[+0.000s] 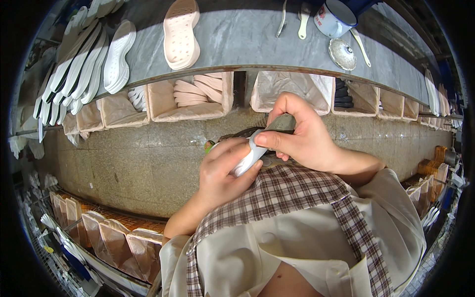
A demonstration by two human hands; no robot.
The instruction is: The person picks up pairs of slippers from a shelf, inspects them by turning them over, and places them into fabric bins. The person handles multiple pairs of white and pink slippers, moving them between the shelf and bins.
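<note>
My left hand (225, 171) is closed around a white shoe sole (246, 162), held tilted in front of my body. At the sole's upper end, my right hand (304, 136) is closed in a pinch, its thumb pressed close to the sole's edge. Between the right thumb and curled forefinger shows a flat, dark grey-green piece (283, 123); its kind is unclear. The fingers cover much of both things.
Ahead is a grey marble-look table (237, 39) bearing a pale pink sole (181, 34), a white sole (119, 57), stacked soles (79, 59), an enamel mug (332, 20), a lid (342, 54) and brushes. Lined bins (161, 111) holding soles stand below. More bins (114, 237) are at lower left.
</note>
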